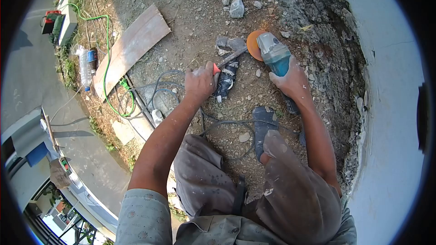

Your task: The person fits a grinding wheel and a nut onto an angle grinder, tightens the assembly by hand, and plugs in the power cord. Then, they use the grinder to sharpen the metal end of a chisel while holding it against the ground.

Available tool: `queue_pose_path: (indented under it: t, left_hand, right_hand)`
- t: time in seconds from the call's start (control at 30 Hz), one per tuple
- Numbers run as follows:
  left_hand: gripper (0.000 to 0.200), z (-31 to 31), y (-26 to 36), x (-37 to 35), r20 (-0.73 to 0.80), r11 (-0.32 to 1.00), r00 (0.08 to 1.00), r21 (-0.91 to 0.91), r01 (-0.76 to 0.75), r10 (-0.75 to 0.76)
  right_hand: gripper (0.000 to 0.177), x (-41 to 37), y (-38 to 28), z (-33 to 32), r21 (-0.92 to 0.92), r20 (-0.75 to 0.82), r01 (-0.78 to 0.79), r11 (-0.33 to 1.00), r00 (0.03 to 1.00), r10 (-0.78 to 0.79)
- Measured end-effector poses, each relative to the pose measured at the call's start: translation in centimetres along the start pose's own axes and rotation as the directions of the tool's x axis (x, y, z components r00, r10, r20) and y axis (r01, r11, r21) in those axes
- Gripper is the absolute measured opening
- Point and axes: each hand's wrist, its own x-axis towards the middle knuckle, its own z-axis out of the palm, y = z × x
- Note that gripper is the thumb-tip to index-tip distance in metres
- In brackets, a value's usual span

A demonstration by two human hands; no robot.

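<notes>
My right hand (290,79) is wrapped around the teal body of an angle grinder (279,60). The grinder's orange disc (255,45) faces left, toward my other hand. My left hand (200,80) is closed on a metal rod with an orange-red grip (234,55), which slants up to the right. The rod's far end meets the disc's left edge, though exact contact is hard to make out. Under the rod lie a grey stone (234,44) and a dark, tattered object (226,81) with whitish patches. My fingers hide part of the grip.
Grey cable (236,121) loops over the gravelly ground by my shoe (264,129). At left lie a wooden board (131,47), a green cord (108,59) and plastic bottles (85,70). A white wall (390,109) rises at right. A loose rock (236,7) sits ahead.
</notes>
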Motion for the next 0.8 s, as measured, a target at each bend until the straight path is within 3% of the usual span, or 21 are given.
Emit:
queue_pose_path:
  t: [0.8]
  left_hand:
    - [0.029, -0.12, 0.19, -0.01, 0.017, 1.000, 1.000, 0.003, 0.019, -0.019]
  right_hand:
    - [0.076, 0.22, 0.14, 0.12, -0.001, -0.005, 0.007, 1.000, 1.000, -0.007]
